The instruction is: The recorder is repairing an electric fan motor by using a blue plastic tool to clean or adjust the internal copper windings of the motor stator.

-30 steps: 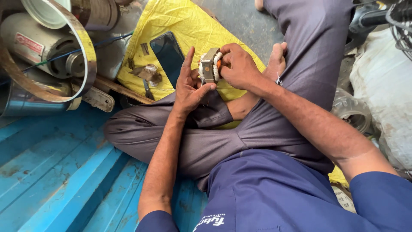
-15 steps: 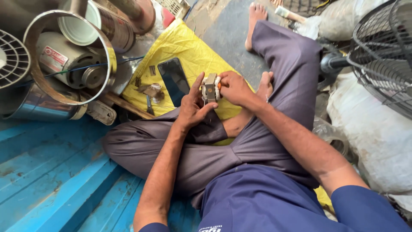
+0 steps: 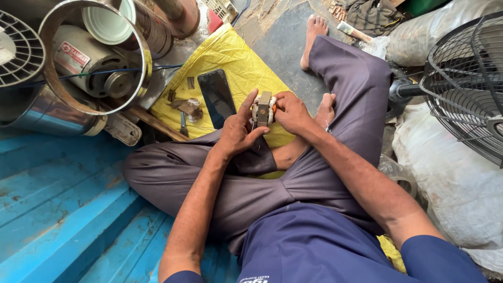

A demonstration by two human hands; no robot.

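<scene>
Since the earlier picture the view has swung to the right and pulled back a bit, so more of the wire fan guard now shows, and the hands with the little part sit nearer the middle. The hands have kept the same grip.

The left hand is curled around a small motor part, with its fingers up along the left side. The right hand is closed on the other side of the part, pinching it. The part is a grey metal block with pale wire coils on it. It is held up over the person's crossed legs, just above a yellow sheet.

On the yellow sheet, just left of the hands, lies a dark phone. Beside the phone are a few small metal bits. Farther left is a big shiny metal ring with a round motor behind it. A white bag lies by the person's right arm. The floor under the left arm is blue boards. Nothing sits between the hands and the part.
</scene>
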